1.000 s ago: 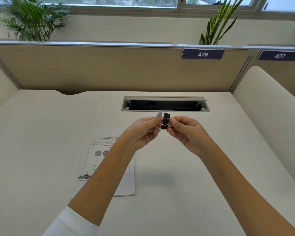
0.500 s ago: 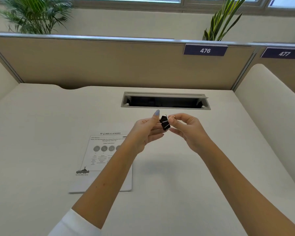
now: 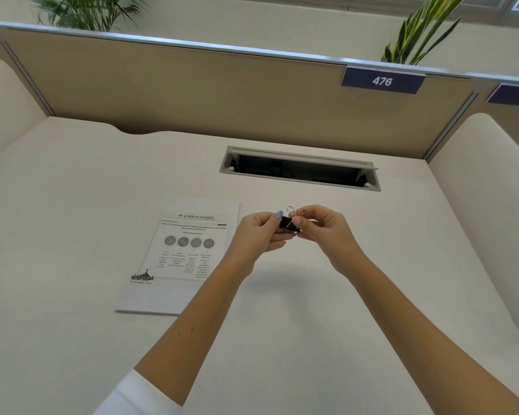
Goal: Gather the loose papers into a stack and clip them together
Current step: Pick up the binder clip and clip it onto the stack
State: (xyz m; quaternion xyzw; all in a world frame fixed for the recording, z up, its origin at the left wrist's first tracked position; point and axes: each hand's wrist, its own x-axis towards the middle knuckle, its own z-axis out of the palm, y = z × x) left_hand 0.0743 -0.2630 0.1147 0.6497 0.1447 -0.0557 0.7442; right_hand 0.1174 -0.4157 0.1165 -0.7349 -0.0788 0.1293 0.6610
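A stack of printed papers [image 3: 180, 259] lies flat on the white desk [image 3: 72, 223], left of centre, its right edge hidden under my left forearm. Above the desk, right of the papers, both hands hold a small black binder clip [image 3: 286, 222] between them. My left hand [image 3: 256, 235] pinches its left side with thumb and fingers. My right hand [image 3: 321, 229] pinches its right side, and the clip's silver wire handles stick up beside the fingertips.
An open grey cable slot [image 3: 300, 169] is set into the desk behind my hands. Beige partition walls close off the back and both sides, with a blue sign 476 [image 3: 382, 80]. Potted plants stand behind the partition.
My hands have turned the clip, so its wire handles now point up. The view has tilted down and shifted, showing more of the papers.
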